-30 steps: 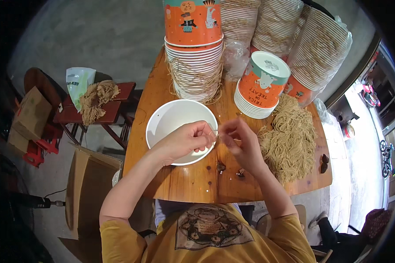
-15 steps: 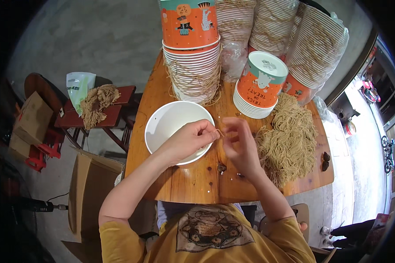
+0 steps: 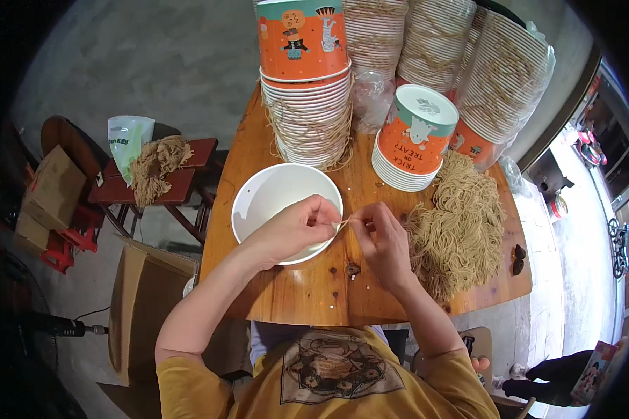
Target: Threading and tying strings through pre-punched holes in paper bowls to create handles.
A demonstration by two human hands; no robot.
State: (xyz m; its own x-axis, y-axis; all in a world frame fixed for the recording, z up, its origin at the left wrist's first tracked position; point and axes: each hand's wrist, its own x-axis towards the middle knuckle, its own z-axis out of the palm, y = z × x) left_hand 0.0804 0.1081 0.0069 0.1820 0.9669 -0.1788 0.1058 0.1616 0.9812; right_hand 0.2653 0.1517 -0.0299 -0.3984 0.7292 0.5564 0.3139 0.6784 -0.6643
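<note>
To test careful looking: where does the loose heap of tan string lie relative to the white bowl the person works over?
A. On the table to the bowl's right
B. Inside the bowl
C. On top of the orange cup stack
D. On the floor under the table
A: the string heap lies on the table, right of the bowl and beyond the right hand.
</note>
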